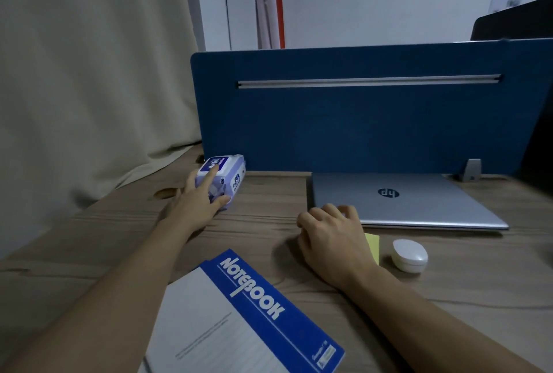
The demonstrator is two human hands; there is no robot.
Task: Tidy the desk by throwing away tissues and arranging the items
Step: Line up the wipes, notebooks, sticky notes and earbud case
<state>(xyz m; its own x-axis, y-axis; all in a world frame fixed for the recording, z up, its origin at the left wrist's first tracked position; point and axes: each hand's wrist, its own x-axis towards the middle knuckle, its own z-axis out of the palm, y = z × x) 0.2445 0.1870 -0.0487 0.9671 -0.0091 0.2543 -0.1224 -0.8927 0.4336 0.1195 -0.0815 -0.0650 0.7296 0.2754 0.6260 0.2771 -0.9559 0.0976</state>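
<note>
- Under the left hand, at the far left of the bench, lies a purple and white tissue pack; the grip here is clamped on it, with the thumb against its near right edge and a finger laid over the top label.
- Just beyond that grip the pack's far end sits close against the blue divider panel, which stands upright along the back of the bench.
- To the right of the left grip, well apart from it, the right hand rests on the wood with its fingers curled; the fingertips touch the near left corner of a closed silver laptop, though I cannot tell whether this grip is closed on the edge or only lying against it.
- Beneath the right hand's outer side a yellow sticky note pad shows, partly covered by the hand.
- Just right of that pad, near the right grip but not touching it, sits a white mouse.
- Nearer the person than both grips, between the two forearms, a blue and white notebook lies flat and askew on the bench, its printed title facing up.
- Left of the left grip, past the bench edge, hangs a pale curtain.
</note>
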